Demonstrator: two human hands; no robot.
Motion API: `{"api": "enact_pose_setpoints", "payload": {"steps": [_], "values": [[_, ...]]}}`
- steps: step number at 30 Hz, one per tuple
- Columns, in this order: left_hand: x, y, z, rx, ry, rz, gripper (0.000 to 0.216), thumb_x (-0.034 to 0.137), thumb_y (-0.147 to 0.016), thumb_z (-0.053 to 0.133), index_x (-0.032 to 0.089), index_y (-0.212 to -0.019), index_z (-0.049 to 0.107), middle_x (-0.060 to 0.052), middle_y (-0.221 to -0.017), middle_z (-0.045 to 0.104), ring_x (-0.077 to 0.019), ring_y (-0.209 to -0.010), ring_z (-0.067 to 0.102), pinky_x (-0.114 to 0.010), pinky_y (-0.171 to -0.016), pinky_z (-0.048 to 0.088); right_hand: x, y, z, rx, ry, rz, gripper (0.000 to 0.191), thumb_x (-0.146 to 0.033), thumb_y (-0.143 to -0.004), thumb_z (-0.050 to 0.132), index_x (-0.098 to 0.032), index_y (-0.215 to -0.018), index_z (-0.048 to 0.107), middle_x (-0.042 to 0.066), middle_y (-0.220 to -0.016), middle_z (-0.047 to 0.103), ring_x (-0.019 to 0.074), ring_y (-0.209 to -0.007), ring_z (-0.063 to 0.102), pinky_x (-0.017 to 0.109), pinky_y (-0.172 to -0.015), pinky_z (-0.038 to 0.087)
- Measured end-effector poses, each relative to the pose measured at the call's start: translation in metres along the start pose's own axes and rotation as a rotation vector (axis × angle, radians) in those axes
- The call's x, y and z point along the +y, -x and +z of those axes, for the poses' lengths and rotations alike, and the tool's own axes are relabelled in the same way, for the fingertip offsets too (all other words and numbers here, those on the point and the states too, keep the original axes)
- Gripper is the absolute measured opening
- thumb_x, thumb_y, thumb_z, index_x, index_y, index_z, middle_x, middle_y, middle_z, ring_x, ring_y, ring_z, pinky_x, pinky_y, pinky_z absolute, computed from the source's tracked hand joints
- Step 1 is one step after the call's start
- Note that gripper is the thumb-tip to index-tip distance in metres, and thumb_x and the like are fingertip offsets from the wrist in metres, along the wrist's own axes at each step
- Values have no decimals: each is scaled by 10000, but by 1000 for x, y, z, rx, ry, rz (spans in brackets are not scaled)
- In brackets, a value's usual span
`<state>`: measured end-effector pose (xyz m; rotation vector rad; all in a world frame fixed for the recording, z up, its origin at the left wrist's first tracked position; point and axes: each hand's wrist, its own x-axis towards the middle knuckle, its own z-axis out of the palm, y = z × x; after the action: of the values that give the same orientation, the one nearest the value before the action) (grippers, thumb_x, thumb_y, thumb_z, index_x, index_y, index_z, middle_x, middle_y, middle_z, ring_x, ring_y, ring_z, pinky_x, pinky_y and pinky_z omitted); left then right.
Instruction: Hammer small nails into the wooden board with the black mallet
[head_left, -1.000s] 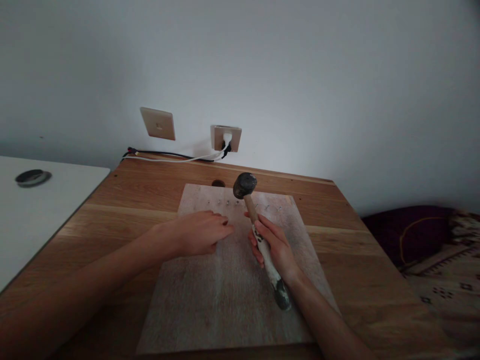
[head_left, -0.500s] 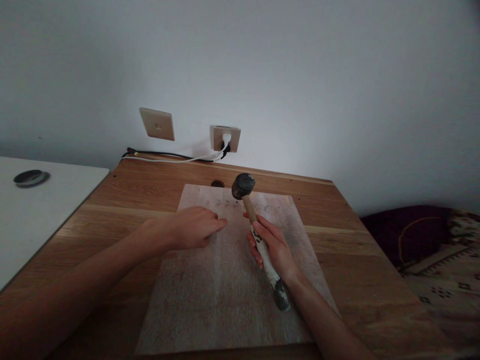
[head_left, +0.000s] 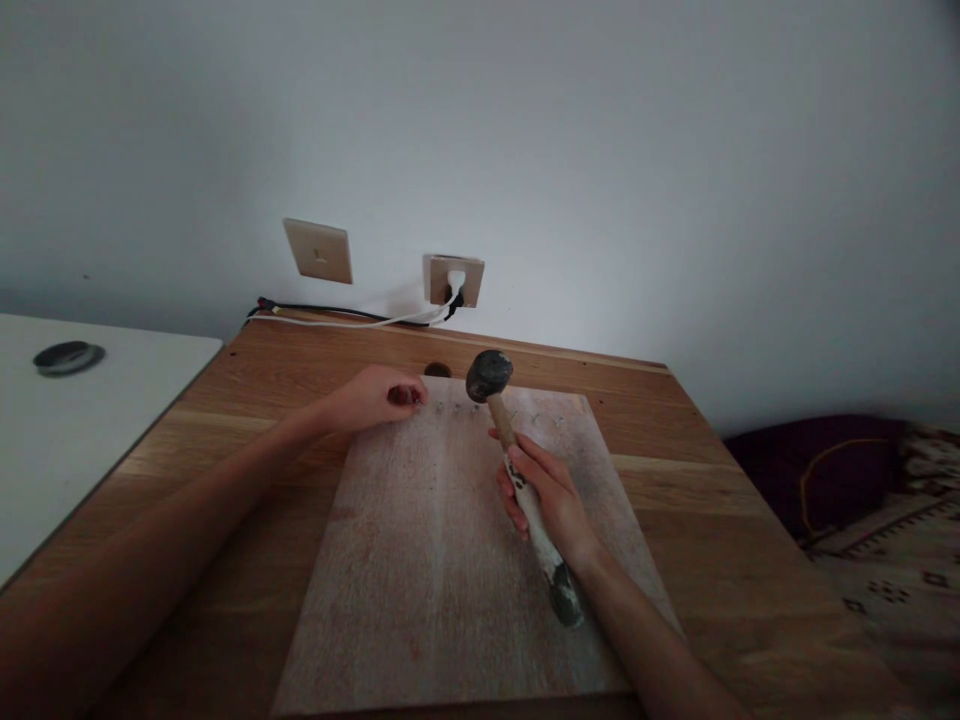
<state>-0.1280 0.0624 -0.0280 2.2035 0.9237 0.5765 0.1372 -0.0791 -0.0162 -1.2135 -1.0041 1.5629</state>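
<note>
My right hand (head_left: 547, 490) is wrapped round the painted wooden handle of a mallet (head_left: 489, 376), whose dark head points up and away over the board's far part. The handle's dark butt end hangs down toward me. At the far left corner of a flat wooden board (head_left: 420, 580), my left hand (head_left: 382, 396) pinches a small nail (head_left: 418, 403) between thumb and forefinger; the fingers partly hide it. Several other small nails (head_left: 457, 408) stand in a row along the board's far edge, and the mallet covers part of that row.
Under the board is a wooden tabletop (head_left: 720, 520) with a round cable hole (head_left: 437, 370). White and black cables (head_left: 352, 321) run to a wall socket (head_left: 456, 282). To the left is a white surface (head_left: 67, 450); patterned fabric (head_left: 900, 540) lies at right.
My left hand has moved up and left from the board's middle to its far left corner, its pointing fingers now curled into a pinch. The right hand and mallet are nearly unmoved.
</note>
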Motion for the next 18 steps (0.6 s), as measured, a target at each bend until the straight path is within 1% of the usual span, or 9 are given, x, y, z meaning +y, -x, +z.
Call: {"api": "enact_pose_setpoints", "payload": {"steps": [4,9,15,18], "values": [[-1,0,1,1,1,27,170,230,-785,620,189,-897,741,-2,-775,709,-135,-679,620,-233,-654,452,-1,1,1,-9,3,-4,628,-545,-865,681,-168,-1361,602,-79,-612,537,71,-328,423,178,-269,350],[-3,1,4,6,31,24,160,309,-837,647,193,-901,737,-17,-847,733,-142,-723,638,-243,-686,469,-2,2,3,-32,13,2,635,-563,-856,690,-166,-1346,610,-83,-603,529,68,-330,419,175,-272,352],[-5,4,10,91,64,-23,191,345,-850,675,196,-962,716,-6,-820,739,-149,-738,663,-254,-706,501,1,0,2,-56,35,-1,613,-565,-878,665,-179,-1351,606,-83,-614,531,68,-333,422,176,-275,354],[-6,5,11,110,90,-14,199,346,-847,681,191,-970,699,-23,-868,754,-156,-776,683,-263,-729,522,-1,0,5,-61,51,-18,625,-564,-877,668,-174,-1361,597,-83,-610,534,71,-332,425,176,-274,348]]}}
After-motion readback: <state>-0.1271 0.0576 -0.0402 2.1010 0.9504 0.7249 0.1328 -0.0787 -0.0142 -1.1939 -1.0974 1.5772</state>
